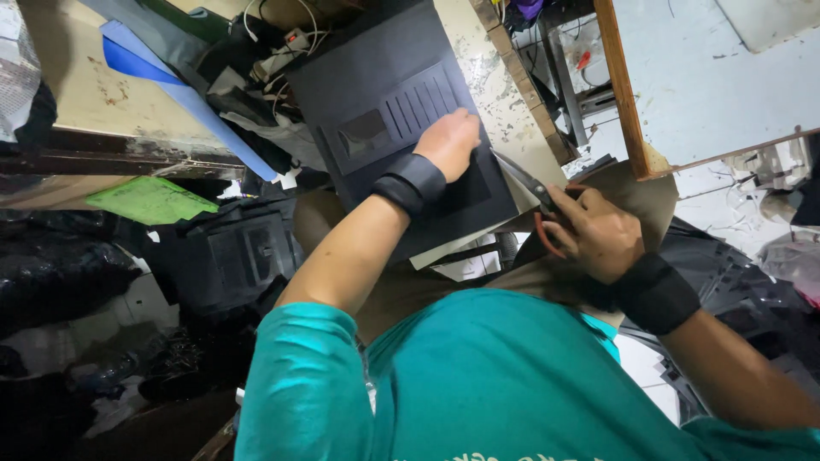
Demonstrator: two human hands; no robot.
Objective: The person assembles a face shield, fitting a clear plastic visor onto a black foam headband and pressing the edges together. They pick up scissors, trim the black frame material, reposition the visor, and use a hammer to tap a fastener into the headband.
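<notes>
The left hand [450, 141] lay flat on a dark panel [401, 119] with raised slots, fingers spread and pressing down, not gripping. The right hand [598, 235] was closed around the orange handles of a pair of scissors [534, 192], whose blades pointed at the panel's right edge.

To do this step well, I think the flat hand should hold the panel very still and keep its fingers away from the blades.

The panel sat on the person's lap, under the left fingers. The blade tips were just beside its edge, near the left hand. A green sheet [149, 201] lay well apart.
</notes>
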